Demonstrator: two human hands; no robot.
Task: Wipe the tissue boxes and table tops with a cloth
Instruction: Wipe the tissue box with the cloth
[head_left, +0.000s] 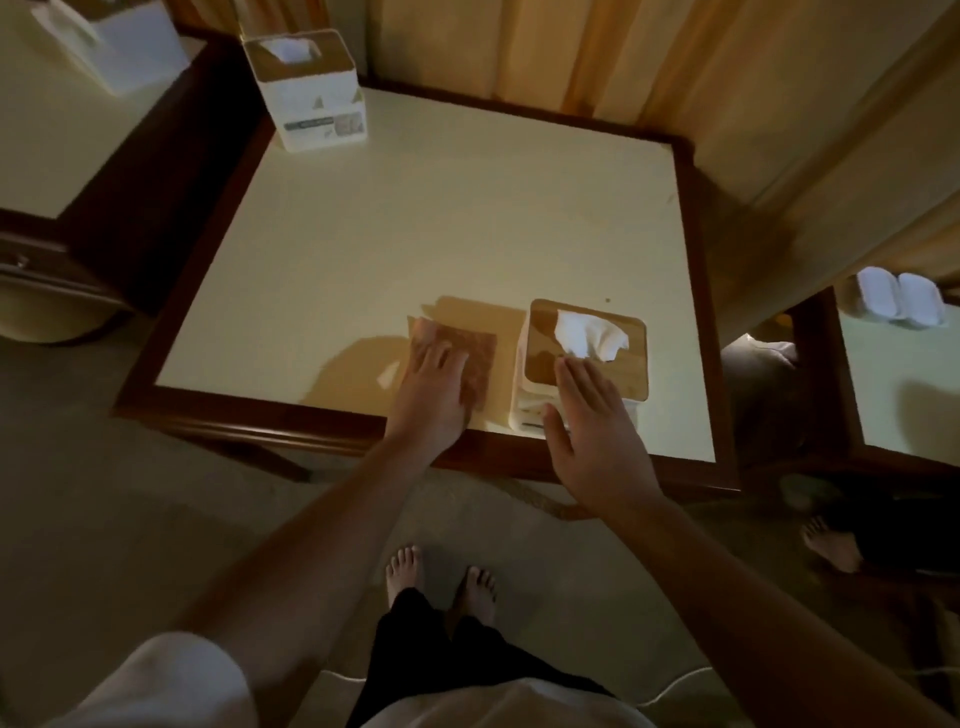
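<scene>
Head view. My left hand (436, 387) lies flat with fingers straight and close together. It presses the cloth (480, 358) onto the table top (363, 234) at lower centre, which keeps full contact for wiping. My right hand (597, 441), fingers straight and slightly spread, holds nothing. It rests at the near tissue box (540, 358) just right of the cloth, apparently steadying it. A second tissue box (311, 98) stands at the table's upper-left corner.

A single wide-angle camera worn on the person's head looks steeply forward and down over the cream-topped table (415, 234). It is near enough that the left hand (434, 387) and right hand (597, 426) reach in from the bottom edge. Bare feet (441, 582) stand at lower centre; curtains (571, 47) line the top.
</scene>
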